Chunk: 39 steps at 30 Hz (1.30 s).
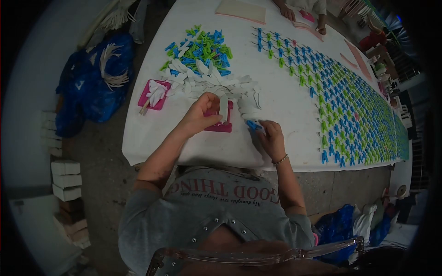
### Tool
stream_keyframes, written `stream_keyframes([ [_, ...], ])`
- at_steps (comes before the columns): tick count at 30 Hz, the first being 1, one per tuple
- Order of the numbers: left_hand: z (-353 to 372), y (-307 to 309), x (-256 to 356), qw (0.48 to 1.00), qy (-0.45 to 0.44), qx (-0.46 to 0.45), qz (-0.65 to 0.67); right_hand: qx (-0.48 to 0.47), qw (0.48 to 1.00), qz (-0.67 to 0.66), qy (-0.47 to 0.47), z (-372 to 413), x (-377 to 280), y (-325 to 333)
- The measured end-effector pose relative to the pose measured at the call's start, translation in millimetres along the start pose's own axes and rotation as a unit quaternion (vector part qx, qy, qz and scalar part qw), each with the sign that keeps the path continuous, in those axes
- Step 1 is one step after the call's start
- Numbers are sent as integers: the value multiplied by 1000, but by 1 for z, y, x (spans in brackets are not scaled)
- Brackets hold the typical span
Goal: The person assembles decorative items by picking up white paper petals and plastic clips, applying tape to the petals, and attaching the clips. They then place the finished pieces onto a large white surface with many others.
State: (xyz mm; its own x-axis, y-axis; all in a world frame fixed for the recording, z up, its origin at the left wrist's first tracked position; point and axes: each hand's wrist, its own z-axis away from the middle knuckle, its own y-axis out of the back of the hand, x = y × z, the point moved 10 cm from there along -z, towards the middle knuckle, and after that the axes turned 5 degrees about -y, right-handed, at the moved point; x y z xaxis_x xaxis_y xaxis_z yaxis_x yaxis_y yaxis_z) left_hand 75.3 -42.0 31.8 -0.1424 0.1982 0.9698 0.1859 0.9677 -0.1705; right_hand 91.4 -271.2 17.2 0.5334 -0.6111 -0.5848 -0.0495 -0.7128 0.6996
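Note:
My left hand [206, 114] is closed on a white leaf-shaped piece [223, 106], held upright over a pink tray [218, 128]. To the right, my right hand [272, 135] pinches a blue clip [253, 124] near the white table's front edge. Between and behind my hands lie many loose white pieces [216, 82], some stacked beside the tray. Farther back is a heap of blue and green clips [202, 48]. A second pink tray [160, 105] at the left holds white pieces and a brush-like stick [144, 108].
Rows of blue and green clips [331, 106] cover the right side of the table [179, 152]. A co-worker's hands [321, 28] are at the far edge, by pink sheets [305, 25]. A flat board [241, 11] lies at the back. Blue bags [94, 83] stand at the left.

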Motion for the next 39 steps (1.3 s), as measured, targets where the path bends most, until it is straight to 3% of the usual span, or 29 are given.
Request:
stream_keyframes([
  [7,5,-14,-5,1000,1,-17,16,-59,998,3,-25,1,-7,-4],
  [9,6,-17,-2,1000,-11,-16,-7,-85,952,-255,-148,0,-7,-6],
  [10,8,-17,-2,1000,-9,-15,-9,-86,951,-258,-149,-1,-17,-5],
  [12,10,-20,-2,999,1,-33,-15,-82,911,-385,-120,-6,-40,-1],
  [15,12,-21,-1,999,0,-46,-22,-88,910,-399,-68,-12,-61,5],
  [28,14,-32,-4,996,38,-76,-4,-129,892,-425,-80,-15,-71,-8],
  [31,11,-32,-8,996,48,-76,-2,-146,859,-472,-136,-13,-60,-14],
  [33,7,-37,-17,990,81,-112,-29,-188,700,-631,-276,2,-39,-36],
  [34,2,-39,-17,989,80,-122,-30,-179,703,-631,-275,4,-31,-34],
  [37,-21,-56,-9,961,90,-232,-121,-140,665,-671,-297,11,-9,-23],
  [38,-43,-55,5,927,-19,-238,-288,-69,708,-641,-289,8,5,-4],
  [39,-62,-59,19,857,-132,-234,-440,5,747,-604,-279,8,18,17],
])
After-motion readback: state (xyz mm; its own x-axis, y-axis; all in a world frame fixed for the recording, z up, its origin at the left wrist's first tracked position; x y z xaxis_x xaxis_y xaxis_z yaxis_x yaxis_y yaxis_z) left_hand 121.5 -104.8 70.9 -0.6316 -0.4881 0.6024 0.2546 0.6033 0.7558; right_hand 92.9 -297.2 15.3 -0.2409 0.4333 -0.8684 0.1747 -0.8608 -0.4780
